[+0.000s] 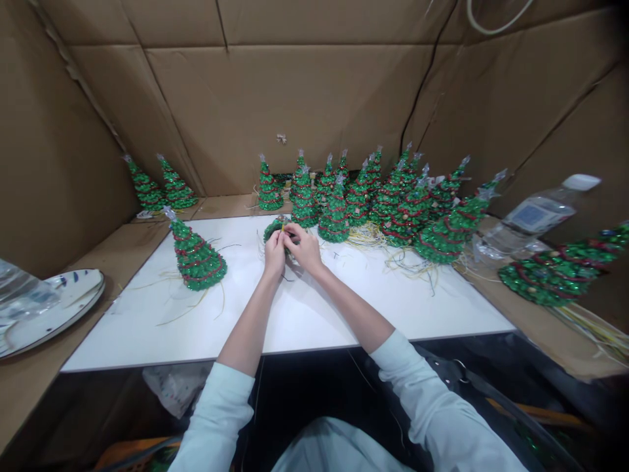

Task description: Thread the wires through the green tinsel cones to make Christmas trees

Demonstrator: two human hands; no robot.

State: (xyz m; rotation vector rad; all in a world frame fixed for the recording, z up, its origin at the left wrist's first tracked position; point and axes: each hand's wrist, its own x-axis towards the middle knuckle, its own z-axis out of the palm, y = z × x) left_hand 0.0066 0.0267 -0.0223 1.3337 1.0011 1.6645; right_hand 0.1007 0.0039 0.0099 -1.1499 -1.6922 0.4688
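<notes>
Near the middle of the white board (236,334), my left hand (275,252) and my right hand (303,246) meet with their fingertips pinched together. Between the fingertips shows a small yellow piece, perhaps wire. Right behind and under the fingers is a green beaded tree (272,227), mostly covered by my hands. Both hands are closed; which of them grips the yellow piece is hard to tell. To the left, another green tree (199,261) with red garland and a clear star stands tilted on the board, with thin yellow wires around its base.
Several finished-looking trees (335,213) crowd the back and right, with loose yellow wires (366,236) at their bases. Two trees stand back left. A plastic bottle (535,213) is at the right, a plate (83,295) at the left. Cardboard walls (304,92) surround the board.
</notes>
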